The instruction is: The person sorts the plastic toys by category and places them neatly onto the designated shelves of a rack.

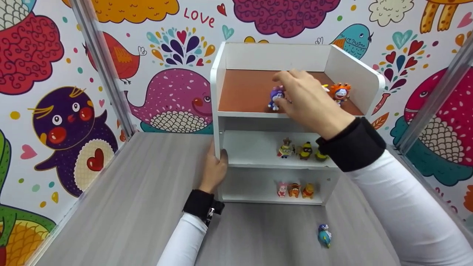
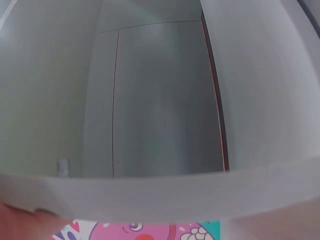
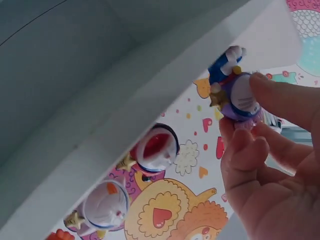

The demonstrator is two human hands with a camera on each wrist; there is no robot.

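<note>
A white shelf unit [image 1: 258,166] with a brown top board stands on the table. My right hand [image 1: 308,99] is over its top level and pinches a small purple-hooded figurine [image 1: 275,96] between thumb and fingers. In the right wrist view, this figurine [image 3: 243,95] is upside down in the picture, near the shelf's front edge. To its right on the same board is an orange figurine [image 1: 339,91]; another between them is mostly hidden by my hand. My left hand [image 1: 214,168] grips the unit's left side panel; only a bit of the hand shows in the left wrist view.
Yellow minion-like figurines [image 1: 305,150] stand on the middle shelf. The bottom shelf holds a pink pig [image 1: 282,189], an orange tiger [image 1: 294,190] and a yellow bear [image 1: 308,190]. A blue-green figurine [image 1: 324,236] lies on the grey table [image 1: 258,236] in front. Cartoon-printed walls surround it.
</note>
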